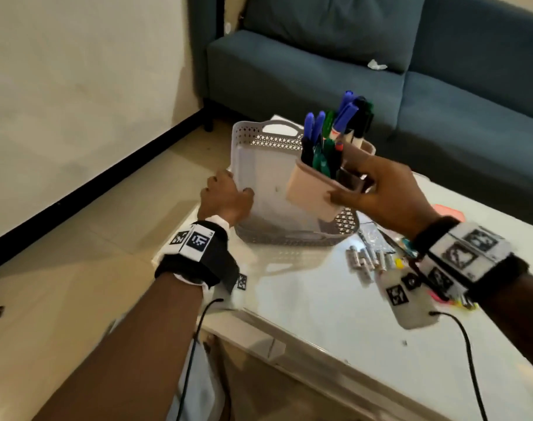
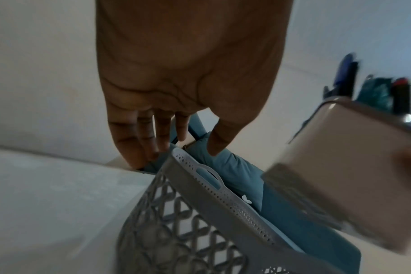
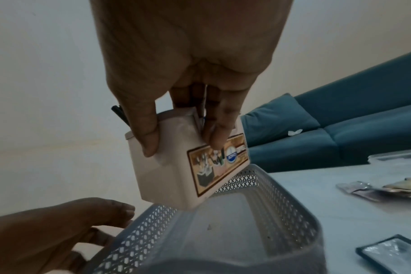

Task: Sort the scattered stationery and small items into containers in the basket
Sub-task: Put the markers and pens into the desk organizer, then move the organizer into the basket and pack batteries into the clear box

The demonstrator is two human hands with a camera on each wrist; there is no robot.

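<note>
Basket: tilted at the counter corner, left hand gripping its rim to steady it. Holder: pens upright, pinched by right hand above the basket, seemingly for placing inside.

Right hand grips the pen holder (tilted) above the basket.

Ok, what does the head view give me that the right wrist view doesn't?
Head only: the pens standing in the holder, the batteries loose on the table, and the right hand seen whole. Right wrist only: the printed label on the holder's side. Both: the pen holder gripped above the grey basket, with the left hand on its rim.
</note>
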